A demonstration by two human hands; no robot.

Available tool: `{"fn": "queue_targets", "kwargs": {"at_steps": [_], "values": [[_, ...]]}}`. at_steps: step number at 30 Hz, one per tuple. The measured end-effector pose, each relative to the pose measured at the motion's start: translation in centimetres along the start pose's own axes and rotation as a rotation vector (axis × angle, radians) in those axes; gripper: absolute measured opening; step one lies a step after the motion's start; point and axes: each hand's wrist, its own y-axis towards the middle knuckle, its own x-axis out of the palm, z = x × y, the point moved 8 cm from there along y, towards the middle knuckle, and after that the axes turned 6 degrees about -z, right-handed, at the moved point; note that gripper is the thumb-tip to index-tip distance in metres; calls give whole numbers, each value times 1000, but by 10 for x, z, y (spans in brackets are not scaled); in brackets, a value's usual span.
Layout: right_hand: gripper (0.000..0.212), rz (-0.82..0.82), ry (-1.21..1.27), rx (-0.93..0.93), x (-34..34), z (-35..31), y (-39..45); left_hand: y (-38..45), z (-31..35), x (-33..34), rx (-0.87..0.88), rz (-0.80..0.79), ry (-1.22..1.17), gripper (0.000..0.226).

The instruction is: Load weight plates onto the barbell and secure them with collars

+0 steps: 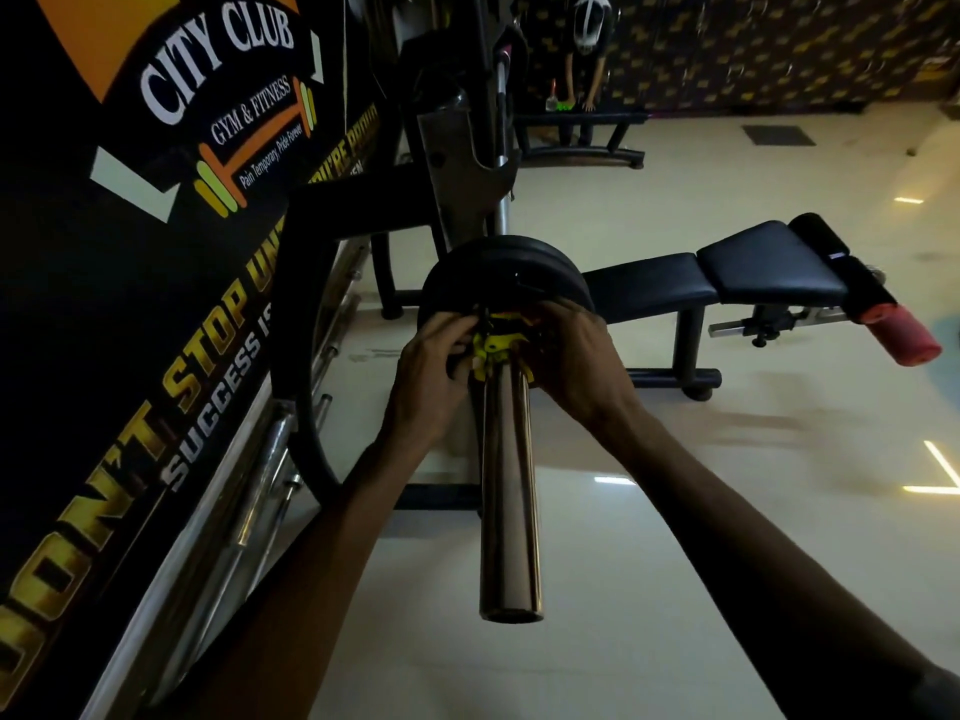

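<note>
At the barbell sleeve, black plates sit loaded; both hands, left and right, curl around the yellow collar, apparently unlocked, far end unseen.

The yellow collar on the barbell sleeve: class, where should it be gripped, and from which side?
Grip the yellow collar by its two flanks, one hand from each side, as the left hand and right hand do. It rings the sleeve against the plate, so only the sides are free.

The wall banner reads "CITY CLUB – GYM & FITNESS", "Pain Temporary, Pride Forever" – and "DON'T STOP".
</note>
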Motion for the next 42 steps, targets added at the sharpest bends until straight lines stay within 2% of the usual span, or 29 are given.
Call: {"fn": "queue_targets", "kwargs": {"at_steps": [4, 6, 9, 11, 20, 24, 34, 38, 42], "values": [[80, -167, -288, -115, 15, -16, 3, 0, 2, -2, 28, -18, 36, 49], [87, -262, -409, -182, 21, -20, 8, 0, 3, -2, 29, -22, 37, 48], [76, -334, -425, -205, 22, -22, 13, 0, 0, -1, 18, -29, 27, 43], [65, -316, -408, -221, 19, -22, 15, -2, -5, -2, -20, -4, 17, 34], [34, -71, -363, -190, 7, -3, -4, -12, -23, 4, -140, 46, -80, 26], [32, -1, -317, -156, 3, 1, -11, -9, -23, 4, -141, 45, -84, 25], [30, -59, -243, -97, -3, 17, -14, -2, -16, 7, -113, 7, -67, 24], [39, -72, -162, -144, -2, 9, -15, -2, -15, 6, -124, 4, -78, 25], [33, -93, -117, -250, 3, -5, -8, -12, -13, -3, -141, 44, -90, 25]]}}
